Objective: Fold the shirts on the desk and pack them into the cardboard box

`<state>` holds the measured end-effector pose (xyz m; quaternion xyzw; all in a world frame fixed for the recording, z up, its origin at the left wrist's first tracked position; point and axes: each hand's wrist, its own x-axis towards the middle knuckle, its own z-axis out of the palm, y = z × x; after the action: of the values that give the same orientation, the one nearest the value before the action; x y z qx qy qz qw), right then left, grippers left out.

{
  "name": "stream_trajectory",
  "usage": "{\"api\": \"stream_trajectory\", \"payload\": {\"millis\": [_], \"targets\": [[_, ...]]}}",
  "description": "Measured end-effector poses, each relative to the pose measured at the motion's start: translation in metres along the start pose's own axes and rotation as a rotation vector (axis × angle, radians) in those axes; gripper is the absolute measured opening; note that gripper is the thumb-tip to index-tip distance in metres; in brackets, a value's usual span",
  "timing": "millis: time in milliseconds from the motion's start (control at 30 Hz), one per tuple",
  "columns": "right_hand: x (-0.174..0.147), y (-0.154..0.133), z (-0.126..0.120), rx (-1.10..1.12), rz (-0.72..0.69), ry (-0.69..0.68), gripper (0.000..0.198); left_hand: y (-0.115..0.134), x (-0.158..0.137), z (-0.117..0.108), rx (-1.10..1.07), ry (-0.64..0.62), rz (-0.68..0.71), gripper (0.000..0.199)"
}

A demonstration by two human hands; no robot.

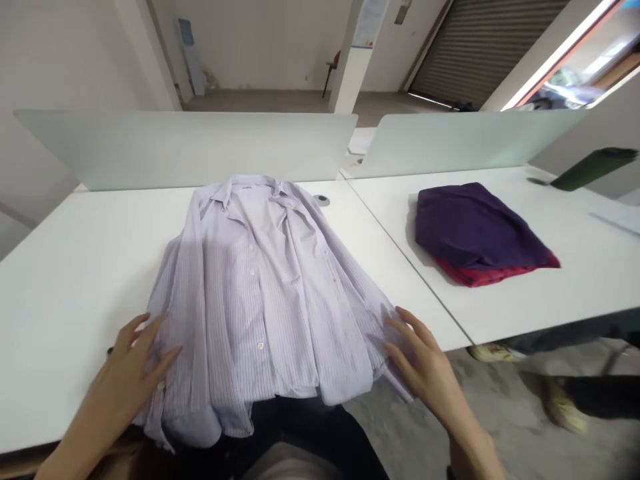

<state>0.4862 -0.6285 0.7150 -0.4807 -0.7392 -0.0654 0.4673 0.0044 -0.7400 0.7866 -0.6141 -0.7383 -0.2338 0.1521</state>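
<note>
A pale lilac striped button-up shirt [295, 300] lies face up on the white table, its collar at the far end and its front unbuttoned. The hem and cuffs hang over the near edge. My left hand [133, 363] rests at the sleeve on the shirt's left side, fingers spread and touching the cloth. On the other side my right hand [417, 353] lies by the lower part of the other sleeve, fingers apart against the fabric. Neither hand shows a closed grip.
Folded purple and red cloth [475, 230] sits on the right-hand table. Frosted divider panels [210, 147] line the back edge. A dark green rolled item [595, 167] is at the far right. Another person's legs and shoes [563, 403] show beside the table at right.
</note>
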Motion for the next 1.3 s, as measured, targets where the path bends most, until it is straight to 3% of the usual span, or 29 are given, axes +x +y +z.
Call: {"api": "stream_trajectory", "payload": {"millis": [100,200,400,467,633,733,833,933,1033,1167,1300], "targets": [[0.004,0.016,0.001,-0.056,0.127,0.077,0.044,-0.011,-0.006,-0.002,-0.136,0.007,-0.184,0.07],[0.018,0.012,0.004,-0.066,0.169,0.029,0.045,-0.008,-0.008,-0.001,-0.194,-0.048,-0.291,0.074],[0.051,-0.006,0.008,-0.016,0.044,-0.153,0.045,0.013,0.001,0.006,-0.09,-0.053,-0.132,0.061],[0.06,0.009,0.0,-0.088,0.068,-0.102,0.043,0.007,0.006,0.002,-0.101,-0.065,-0.111,0.058],[0.068,0.059,-0.021,-0.318,0.237,0.048,0.041,-0.035,0.006,-0.014,-0.041,-0.024,-0.214,0.064],[0.059,0.057,-0.02,-0.337,0.19,0.121,0.043,-0.048,-0.002,-0.012,-0.001,0.062,-0.129,0.069],[0.046,0.023,-0.011,-0.174,0.045,0.144,0.04,-0.035,-0.011,-0.008,0.051,0.209,0.022,0.069],[0.04,-0.021,0.005,0.031,-0.127,0.021,0.038,-0.001,-0.014,-0.004,0.026,0.255,0.147,0.065],[0.041,-0.05,0.023,0.059,-0.226,-0.111,0.044,0.031,-0.013,0.003,0.004,0.261,0.272,0.06],[0.043,-0.05,0.041,-0.094,-0.27,-0.267,0.049,0.044,-0.011,0.018,0.107,0.196,0.309,0.049],[0.048,-0.021,0.044,-0.22,-0.221,-0.256,0.05,0.035,-0.014,0.028,0.236,0.147,0.327,0.05]]}}
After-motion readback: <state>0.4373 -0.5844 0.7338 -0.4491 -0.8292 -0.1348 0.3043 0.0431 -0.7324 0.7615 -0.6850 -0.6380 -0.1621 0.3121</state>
